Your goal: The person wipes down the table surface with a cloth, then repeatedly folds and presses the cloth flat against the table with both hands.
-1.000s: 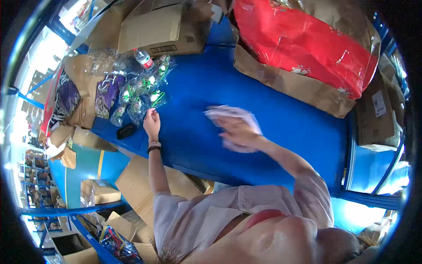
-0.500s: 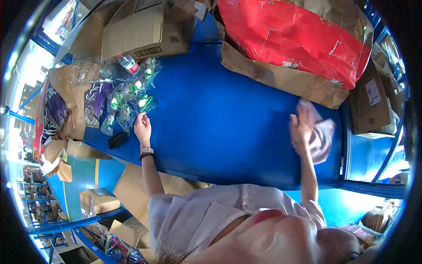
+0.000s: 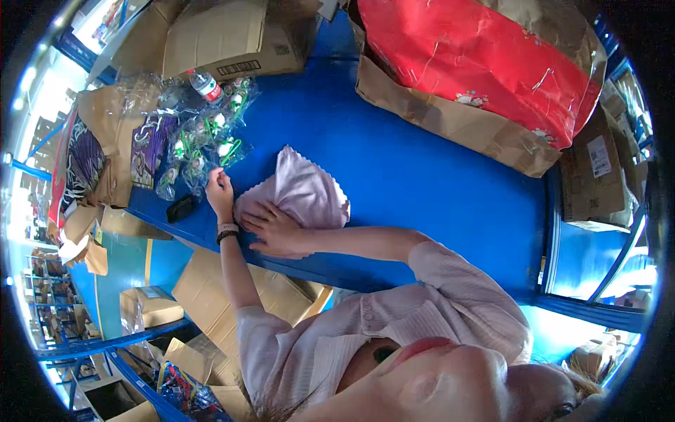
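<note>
A pale pink-lilac cloth with a scalloped edge lies bunched on the blue table. My right hand presses on its near left part, fingers spread flat and the forearm reaching across from the right. Just left of the cloth is my left hand, its fingers curled in and nothing visible in them; a band and a dark bracelet circle that wrist. Close beyond it are several clear plastic packets with green and white items. A small black object sits by the table's edge, left of this hand.
A bottle with a red label lies by the packets, near purple printed packages. At the back left stands a cardboard box. A large red and brown paper bag covers the back right; another carton stands beyond the right edge.
My right hand has swept the cloth from the table's right side over to the left, beside my left hand. My left hand has shifted slightly left and stays curled.
</note>
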Demonstrator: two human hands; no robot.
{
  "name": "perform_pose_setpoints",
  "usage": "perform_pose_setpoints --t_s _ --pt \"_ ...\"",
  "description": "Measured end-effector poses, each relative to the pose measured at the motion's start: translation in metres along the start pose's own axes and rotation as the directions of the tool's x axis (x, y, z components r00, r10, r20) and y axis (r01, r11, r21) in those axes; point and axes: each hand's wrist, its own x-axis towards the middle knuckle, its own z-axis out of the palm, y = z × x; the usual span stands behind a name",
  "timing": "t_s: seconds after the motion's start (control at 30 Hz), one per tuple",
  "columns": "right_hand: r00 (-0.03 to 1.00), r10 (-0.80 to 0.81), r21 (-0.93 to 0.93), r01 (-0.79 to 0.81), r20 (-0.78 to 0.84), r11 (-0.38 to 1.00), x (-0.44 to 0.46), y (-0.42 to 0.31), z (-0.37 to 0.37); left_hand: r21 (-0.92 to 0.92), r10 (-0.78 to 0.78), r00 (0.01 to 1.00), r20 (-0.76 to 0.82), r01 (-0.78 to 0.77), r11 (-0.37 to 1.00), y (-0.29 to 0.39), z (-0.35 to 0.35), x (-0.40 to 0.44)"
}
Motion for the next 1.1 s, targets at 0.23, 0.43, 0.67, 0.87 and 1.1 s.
perform_pose_setpoints --t_s 0.23,0.43,0.67,0.87,1.1 --pt "0.882 0.469 0.533 -0.416 0.04 0.737 -0.078 0.085 -0.157 -0.015 -0.01 1.0 0.024 0.011 1.0 0.001 0.0 0.004" --pt "0.632 0.665 -0.144 -0.759 -0.399 0.635 -0.293 0.118 -0.315 -0.079 -0.039 0.999 0.017 0.04 0.996 0.002 0.001 -0.003" --pt "0.462 0.688 -0.522 -0.841 -0.56 0.141 -0.368 0.118 -0.295 0.158 0.013 0.999 0.052 -0.021 0.987 0.002 0.004 -0.001" --pt "0.603 0.689 -0.45 -0.786 -0.403 0.424 -0.227 0.105 -0.246 0.279 0.027 0.997 0.074 -0.047 0.959 0.001 0.011 -0.004" --pt "0.977 0.194 -0.391 -0.146 0.087 0.909 -0.113 0.057 -0.098 0.198 0.028 1.0 0.012 -0.029 0.98 0.011 0.002 -0.001"
